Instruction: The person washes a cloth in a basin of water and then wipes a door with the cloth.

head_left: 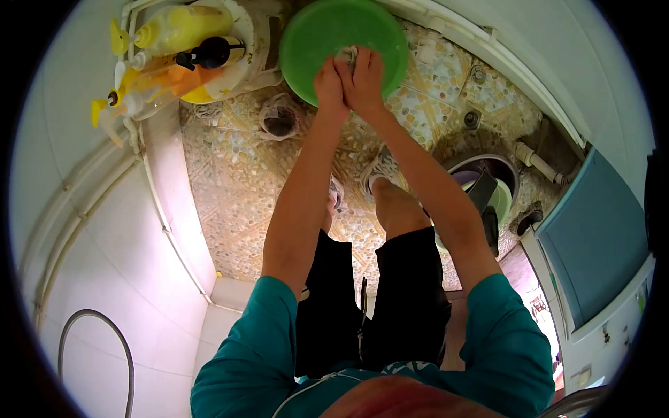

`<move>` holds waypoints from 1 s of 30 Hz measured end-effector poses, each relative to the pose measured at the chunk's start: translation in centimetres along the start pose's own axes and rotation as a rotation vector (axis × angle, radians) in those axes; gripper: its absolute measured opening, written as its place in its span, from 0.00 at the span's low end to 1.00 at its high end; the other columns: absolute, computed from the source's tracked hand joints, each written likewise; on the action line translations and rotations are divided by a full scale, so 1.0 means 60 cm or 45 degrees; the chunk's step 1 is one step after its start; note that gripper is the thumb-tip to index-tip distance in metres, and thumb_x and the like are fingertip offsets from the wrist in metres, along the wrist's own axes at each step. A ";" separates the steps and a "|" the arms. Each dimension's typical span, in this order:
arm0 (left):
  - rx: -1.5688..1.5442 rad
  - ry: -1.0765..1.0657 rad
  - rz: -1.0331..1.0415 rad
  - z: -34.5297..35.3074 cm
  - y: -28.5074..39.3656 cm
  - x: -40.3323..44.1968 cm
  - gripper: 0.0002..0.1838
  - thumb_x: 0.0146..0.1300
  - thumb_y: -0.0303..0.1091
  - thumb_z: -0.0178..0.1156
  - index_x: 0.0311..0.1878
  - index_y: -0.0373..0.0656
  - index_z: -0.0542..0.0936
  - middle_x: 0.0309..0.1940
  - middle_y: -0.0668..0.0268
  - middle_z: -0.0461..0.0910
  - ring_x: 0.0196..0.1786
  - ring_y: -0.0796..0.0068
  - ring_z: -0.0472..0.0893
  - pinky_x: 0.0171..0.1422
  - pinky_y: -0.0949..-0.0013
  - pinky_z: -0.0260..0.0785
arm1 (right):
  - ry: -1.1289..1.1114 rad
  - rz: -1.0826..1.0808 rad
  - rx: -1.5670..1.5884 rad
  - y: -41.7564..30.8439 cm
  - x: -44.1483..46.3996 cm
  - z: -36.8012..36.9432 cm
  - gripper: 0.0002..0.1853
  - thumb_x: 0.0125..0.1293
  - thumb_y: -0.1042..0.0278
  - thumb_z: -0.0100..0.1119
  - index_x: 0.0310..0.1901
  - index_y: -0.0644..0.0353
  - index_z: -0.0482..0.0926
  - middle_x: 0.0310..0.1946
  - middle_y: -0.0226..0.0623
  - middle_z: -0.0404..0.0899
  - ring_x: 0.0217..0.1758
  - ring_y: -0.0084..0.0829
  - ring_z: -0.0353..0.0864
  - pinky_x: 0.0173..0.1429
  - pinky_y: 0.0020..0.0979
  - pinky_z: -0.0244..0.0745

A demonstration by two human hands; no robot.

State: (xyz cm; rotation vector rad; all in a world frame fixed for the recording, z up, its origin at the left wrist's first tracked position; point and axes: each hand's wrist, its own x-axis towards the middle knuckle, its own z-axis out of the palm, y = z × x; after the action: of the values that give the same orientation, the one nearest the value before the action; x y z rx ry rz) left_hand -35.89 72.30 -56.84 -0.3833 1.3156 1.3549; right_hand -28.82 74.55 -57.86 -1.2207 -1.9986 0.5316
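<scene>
A small pale cloth (346,56) is bunched between my two hands, over a green basin (300,52) on the tiled floor. My left hand (330,87) is closed on its left side, and the two hands touch. My right hand (364,80) is closed on it from the right, with the fingers bent at the top. Most of the cloth is hidden by the fingers, so its shape is hard to tell.
Spray and pump bottles (185,31) stand at the upper left. A grey cloth-like bundle (279,120) lies on the floor below the basin. At the right are a metal bowl (512,171), a floor drain (472,119) and a blue-topped appliance (592,237). Pipes run along the walls.
</scene>
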 end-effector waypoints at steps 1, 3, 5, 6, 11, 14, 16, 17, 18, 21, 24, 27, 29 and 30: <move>0.018 0.160 0.019 0.022 0.010 -0.018 0.16 0.77 0.47 0.53 0.47 0.44 0.79 0.35 0.68 0.75 0.36 0.74 0.74 0.40 0.62 0.69 | -0.124 0.216 0.192 -0.006 -0.002 -0.003 0.20 0.74 0.60 0.57 0.59 0.65 0.70 0.43 0.55 0.74 0.45 0.53 0.73 0.52 0.48 0.70; 0.081 0.118 0.041 0.018 0.013 -0.013 0.16 0.77 0.48 0.53 0.43 0.44 0.79 0.33 0.70 0.75 0.34 0.75 0.74 0.37 0.64 0.68 | -0.245 0.430 0.386 -0.011 0.005 -0.006 0.20 0.75 0.61 0.56 0.59 0.66 0.69 0.44 0.58 0.72 0.48 0.54 0.72 0.54 0.49 0.68; 0.138 0.077 0.064 0.004 0.012 0.003 0.17 0.77 0.48 0.53 0.40 0.43 0.78 0.31 0.71 0.75 0.33 0.76 0.73 0.35 0.65 0.66 | -0.315 0.393 0.377 -0.009 0.016 -0.005 0.16 0.76 0.61 0.54 0.51 0.68 0.69 0.42 0.59 0.72 0.46 0.57 0.72 0.50 0.50 0.68; 0.200 -0.024 0.143 -0.007 0.009 0.019 0.18 0.79 0.47 0.50 0.36 0.46 0.77 0.27 0.72 0.73 0.29 0.77 0.71 0.30 0.65 0.64 | -0.316 0.394 0.377 -0.001 0.015 -0.001 0.16 0.76 0.61 0.54 0.51 0.68 0.69 0.42 0.59 0.72 0.46 0.57 0.72 0.50 0.50 0.68; 0.464 -0.114 0.287 -0.005 0.019 0.011 0.22 0.80 0.45 0.47 0.25 0.50 0.69 0.16 0.74 0.63 0.18 0.80 0.61 0.21 0.65 0.52 | -0.633 0.510 0.217 0.010 0.023 -0.005 0.20 0.79 0.54 0.51 0.39 0.66 0.65 0.33 0.58 0.74 0.36 0.60 0.76 0.39 0.52 0.73; 0.533 -0.097 0.356 -0.008 0.012 0.014 0.23 0.80 0.44 0.47 0.25 0.47 0.69 0.16 0.71 0.66 0.16 0.79 0.60 0.20 0.65 0.52 | -0.812 0.576 0.205 0.007 0.030 -0.019 0.21 0.79 0.51 0.50 0.41 0.66 0.67 0.32 0.58 0.76 0.35 0.60 0.78 0.36 0.52 0.75; 0.692 -0.023 0.388 -0.006 0.009 0.010 0.23 0.80 0.44 0.47 0.27 0.43 0.72 0.15 0.70 0.68 0.16 0.78 0.61 0.20 0.66 0.52 | -0.884 0.644 0.205 0.008 0.032 -0.026 0.19 0.78 0.54 0.51 0.41 0.66 0.67 0.35 0.59 0.77 0.38 0.59 0.79 0.39 0.51 0.77; 0.691 -0.021 0.389 -0.018 0.002 0.025 0.23 0.80 0.44 0.47 0.27 0.43 0.72 0.15 0.70 0.68 0.16 0.78 0.61 0.20 0.66 0.52 | -0.956 0.715 0.207 0.010 0.032 -0.027 0.18 0.78 0.56 0.53 0.42 0.66 0.68 0.37 0.59 0.77 0.41 0.58 0.80 0.41 0.50 0.78; 0.712 -0.161 0.410 -0.038 -0.009 0.045 0.20 0.80 0.44 0.47 0.34 0.39 0.76 0.21 0.66 0.72 0.21 0.75 0.68 0.23 0.64 0.60 | -0.960 0.715 0.210 0.028 0.022 -0.020 0.18 0.78 0.56 0.53 0.42 0.66 0.68 0.37 0.59 0.77 0.41 0.58 0.80 0.41 0.50 0.78; 0.684 -0.038 0.385 -0.032 -0.024 0.041 0.21 0.79 0.45 0.48 0.45 0.35 0.81 0.33 0.57 0.80 0.30 0.69 0.78 0.30 0.63 0.70 | -0.858 0.452 0.204 0.078 -0.005 -0.005 0.12 0.74 0.64 0.57 0.48 0.67 0.73 0.45 0.60 0.78 0.47 0.57 0.80 0.46 0.49 0.78; 0.786 0.216 0.391 -0.056 -0.040 0.069 0.22 0.77 0.45 0.51 0.54 0.35 0.82 0.46 0.50 0.83 0.41 0.64 0.83 0.40 0.61 0.75 | -0.581 0.353 0.098 0.114 -0.017 0.011 0.12 0.70 0.73 0.58 0.54 0.62 0.78 0.49 0.56 0.77 0.51 0.55 0.79 0.49 0.50 0.78; 0.965 0.170 0.527 -0.141 -0.101 0.149 0.22 0.75 0.45 0.54 0.59 0.37 0.81 0.53 0.48 0.83 0.48 0.59 0.84 0.48 0.57 0.77 | -0.642 0.190 -0.169 0.183 -0.044 0.043 0.20 0.71 0.77 0.55 0.64 0.59 0.75 0.58 0.55 0.74 0.50 0.52 0.79 0.53 0.51 0.76; 0.970 0.119 0.644 -0.157 -0.090 0.168 0.21 0.74 0.43 0.55 0.59 0.37 0.82 0.54 0.49 0.83 0.49 0.57 0.84 0.49 0.56 0.76 | -0.601 0.136 -0.411 0.227 -0.061 0.070 0.21 0.66 0.79 0.57 0.60 0.54 0.78 0.63 0.51 0.74 0.63 0.55 0.73 0.63 0.50 0.76; 0.989 0.057 0.412 -0.150 -0.071 0.157 0.23 0.75 0.43 0.53 0.64 0.37 0.77 0.59 0.52 0.78 0.55 0.59 0.80 0.56 0.56 0.76 | -0.659 0.334 -0.461 0.203 -0.055 0.075 0.22 0.67 0.78 0.56 0.62 0.52 0.78 0.68 0.50 0.70 0.66 0.57 0.70 0.67 0.51 0.73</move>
State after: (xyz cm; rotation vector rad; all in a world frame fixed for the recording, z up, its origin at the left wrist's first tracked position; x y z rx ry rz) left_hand -39.14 68.10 -69.45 0.3454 1.8729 0.9798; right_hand -24.13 77.38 -70.09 -1.7173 -2.4567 0.6880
